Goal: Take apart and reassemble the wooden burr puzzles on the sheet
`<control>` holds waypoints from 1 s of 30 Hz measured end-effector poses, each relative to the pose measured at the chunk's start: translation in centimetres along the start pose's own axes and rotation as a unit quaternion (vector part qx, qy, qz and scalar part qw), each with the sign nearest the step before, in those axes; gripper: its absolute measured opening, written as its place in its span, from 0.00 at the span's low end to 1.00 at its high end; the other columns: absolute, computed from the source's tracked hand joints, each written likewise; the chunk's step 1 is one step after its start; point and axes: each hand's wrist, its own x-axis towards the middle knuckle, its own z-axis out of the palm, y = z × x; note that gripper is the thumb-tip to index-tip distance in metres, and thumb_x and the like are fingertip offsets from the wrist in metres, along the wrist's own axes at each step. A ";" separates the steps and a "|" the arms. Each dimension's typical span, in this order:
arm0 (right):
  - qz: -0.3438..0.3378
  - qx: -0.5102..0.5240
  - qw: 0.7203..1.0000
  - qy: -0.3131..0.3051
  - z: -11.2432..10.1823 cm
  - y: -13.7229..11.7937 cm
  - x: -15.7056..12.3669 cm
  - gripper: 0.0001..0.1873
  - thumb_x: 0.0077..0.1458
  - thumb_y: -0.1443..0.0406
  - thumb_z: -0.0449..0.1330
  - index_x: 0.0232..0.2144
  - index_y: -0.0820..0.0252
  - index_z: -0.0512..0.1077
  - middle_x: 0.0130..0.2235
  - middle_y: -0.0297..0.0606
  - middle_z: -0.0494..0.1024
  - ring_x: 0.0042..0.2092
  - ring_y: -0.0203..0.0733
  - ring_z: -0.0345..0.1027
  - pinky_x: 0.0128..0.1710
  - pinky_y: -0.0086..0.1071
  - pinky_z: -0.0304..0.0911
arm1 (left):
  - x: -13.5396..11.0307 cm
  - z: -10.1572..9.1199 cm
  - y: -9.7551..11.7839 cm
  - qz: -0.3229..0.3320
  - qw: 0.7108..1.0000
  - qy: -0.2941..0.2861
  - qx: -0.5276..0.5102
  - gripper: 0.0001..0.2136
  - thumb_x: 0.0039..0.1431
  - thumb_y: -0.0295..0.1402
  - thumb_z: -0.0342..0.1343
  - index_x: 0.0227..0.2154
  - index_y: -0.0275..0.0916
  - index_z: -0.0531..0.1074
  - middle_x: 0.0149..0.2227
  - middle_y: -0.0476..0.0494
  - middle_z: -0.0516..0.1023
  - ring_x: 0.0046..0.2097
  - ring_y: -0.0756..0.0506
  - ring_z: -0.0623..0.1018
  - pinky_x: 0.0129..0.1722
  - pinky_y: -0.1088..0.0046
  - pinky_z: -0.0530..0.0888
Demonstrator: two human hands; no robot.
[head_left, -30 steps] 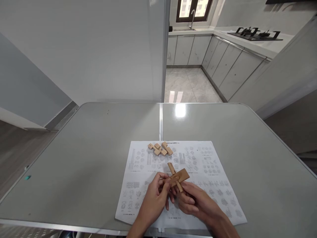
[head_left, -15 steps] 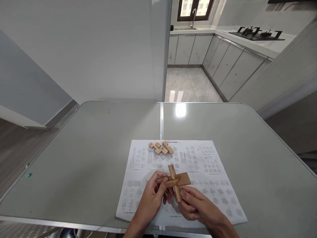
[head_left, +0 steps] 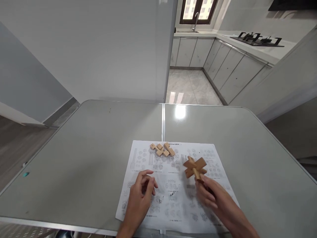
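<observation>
My right hand (head_left: 210, 193) grips one end of a wooden interlocking puzzle (head_left: 195, 168), a cross-shaped assembly of flat and bar-like brown pieces. It is held up over the right part of a printed sheet (head_left: 178, 206). To the left, my left hand (head_left: 141, 191) hovers over the same sheet, its fingers loosely curved with a gap to the thumb and nothing visible in them. Several loose notched wooden puzzle pieces (head_left: 162, 149) lie in a cluster near the sheet's top edge. The sheet bears rows of small diagrams.
The grey folding table (head_left: 81, 158) has a metal seam down its middle. A small teal object (head_left: 26, 174) lies near its left edge. Beyond the table stand a white panel (head_left: 99, 49) and a kitchen with a cooktop (head_left: 257, 39) and a faucet (head_left: 196, 21).
My left hand has let go of the wooden puzzle and drawn back left. My right hand has carried the puzzle rightward and away from me, turning it. The view has shifted slightly.
</observation>
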 end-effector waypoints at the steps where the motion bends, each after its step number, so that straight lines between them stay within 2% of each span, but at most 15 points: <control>1: -0.010 -0.014 1.000 0.024 -0.6 -0.5 0.2 0.26 0.62 0.46 0.67 0.27 0.60 0.69 0.21 0.22 0.52 0.22 0.28 0.38 0.22 0.27 0.44 | -0.1 -0.2 -0.3 0.005 1.000 0.005 0.010 0.15 0.72 0.48 0.52 0.49 0.42 0.69 0.32 0.48 0.78 0.30 0.47 0.75 0.30 0.72 0.71; 4: -0.039 -0.040 0.994 0.095 -2.6 -2.0 1.2 0.25 0.60 0.45 0.69 0.32 0.61 0.74 0.22 0.22 0.51 0.23 0.29 0.38 0.22 0.25 0.47 | -0.3 -0.3 -0.7 0.023 0.998 0.003 0.051 0.13 0.73 0.46 0.52 0.48 0.43 0.70 0.31 0.49 0.78 0.29 0.47 0.74 0.30 0.72 0.70; 8: -0.067 -0.037 0.986 0.147 -5.0 -3.7 2.8 0.23 0.58 0.47 0.71 0.34 0.60 0.75 0.24 0.22 0.51 0.23 0.29 0.38 0.19 0.23 0.47 | -0.5 0.0 -0.7 0.041 0.995 -0.014 0.095 0.12 0.73 0.45 0.51 0.48 0.43 0.72 0.31 0.49 0.78 0.29 0.47 0.73 0.31 0.72 0.70; 15: -0.090 -0.032 0.985 0.147 -7.1 -5.3 4.6 0.20 0.61 0.50 0.69 0.34 0.60 0.74 0.23 0.22 0.52 0.22 0.28 0.41 0.19 0.21 0.51 | -0.5 -0.1 -0.9 0.058 0.991 -0.011 0.120 0.12 0.73 0.43 0.49 0.47 0.44 0.72 0.31 0.50 0.78 0.29 0.48 0.74 0.31 0.73 0.71; 19: -0.102 -0.023 0.982 0.154 -6.7 -5.2 4.6 0.21 0.60 0.48 0.69 0.35 0.59 0.74 0.23 0.22 0.53 0.22 0.28 0.42 0.20 0.22 0.52 | -0.4 0.0 -1.0 0.064 0.989 -0.011 0.132 0.12 0.73 0.43 0.49 0.46 0.44 0.73 0.31 0.50 0.79 0.29 0.48 0.74 0.31 0.74 0.71; 22: -0.109 -0.046 0.978 0.172 -5.6 -3.9 4.0 0.27 0.62 0.40 0.63 0.36 0.58 0.75 0.22 0.23 0.54 0.22 0.30 0.45 0.21 0.24 0.53 | -0.4 -0.1 -1.0 0.065 0.989 -0.013 0.132 0.11 0.73 0.43 0.50 0.46 0.43 0.73 0.31 0.50 0.79 0.28 0.48 0.74 0.31 0.74 0.71; 26: -0.110 -0.194 0.953 0.204 -3.6 -0.8 2.5 0.27 0.63 0.39 0.61 0.34 0.56 0.73 0.23 0.26 0.60 0.24 0.34 0.51 0.23 0.26 0.52 | -0.4 -0.2 -1.2 0.067 0.989 -0.014 0.132 0.12 0.73 0.43 0.50 0.46 0.43 0.74 0.31 0.50 0.79 0.28 0.48 0.74 0.31 0.74 0.71; 28: -0.116 -0.276 0.936 0.186 -2.6 1.1 1.5 0.28 0.63 0.38 0.59 0.35 0.56 0.73 0.21 0.26 0.60 0.24 0.35 0.51 0.24 0.27 0.52 | -0.4 -0.3 -1.4 0.069 0.988 -0.012 0.134 0.12 0.73 0.43 0.50 0.46 0.43 0.74 0.31 0.50 0.79 0.29 0.47 0.75 0.31 0.74 0.71; 30: -0.122 -0.309 0.929 0.165 -1.5 3.1 0.5 0.28 0.63 0.38 0.58 0.34 0.56 0.72 0.20 0.25 0.58 0.23 0.35 0.50 0.24 0.29 0.51 | -0.4 -0.4 -1.5 0.074 0.988 -0.011 0.137 0.12 0.73 0.43 0.50 0.45 0.44 0.74 0.31 0.49 0.79 0.30 0.47 0.75 0.30 0.74 0.71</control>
